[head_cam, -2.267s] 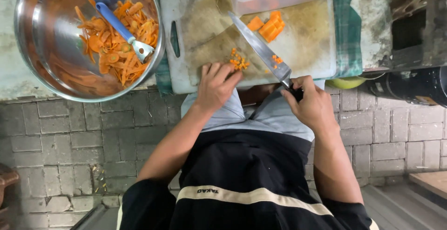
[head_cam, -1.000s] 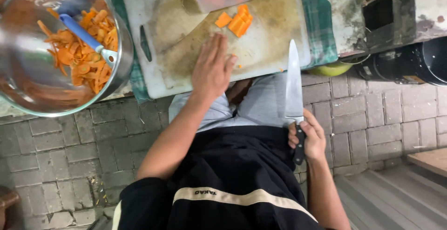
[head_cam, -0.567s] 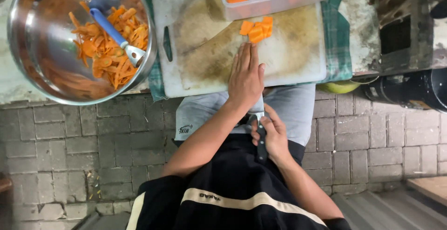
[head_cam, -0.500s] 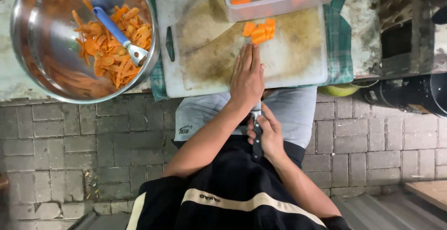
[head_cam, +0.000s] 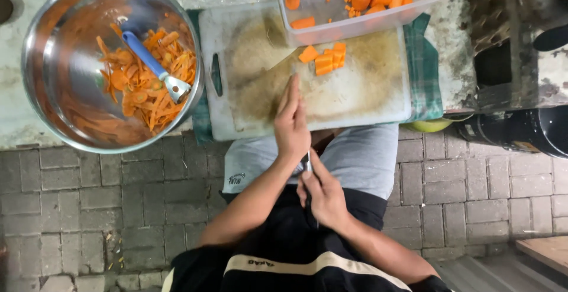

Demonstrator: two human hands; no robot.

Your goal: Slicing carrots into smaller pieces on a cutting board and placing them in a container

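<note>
The right hand (head_cam: 324,196) is closed around the dark handle of a knife (head_cam: 308,163), close to the body, and only a short bit of the blade shows beside the left wrist. The left hand (head_cam: 292,127) is flat and open, fingers stretched together, resting on the near edge of the white cutting board (head_cam: 367,99) and holding nothing. Just beyond its fingertips, in the middle of the board, lies a small heap of carrot cubes (head_cam: 323,59), already cut and touching the near wall of a clear plastic tub (head_cam: 361,26). This tub sits on the far side of the board and contains thick carrot rounds and small bits, so more carrot seems to be waiting for cutting. Left of the board stands a large steel bowl (head_cam: 44,61) with many carrot peels and a blue-handled peeler (head_cam: 155,67) lying on them; the peeling appears mostly finished. A green checked cloth (head_cam: 423,67) lies under the board.
</note>
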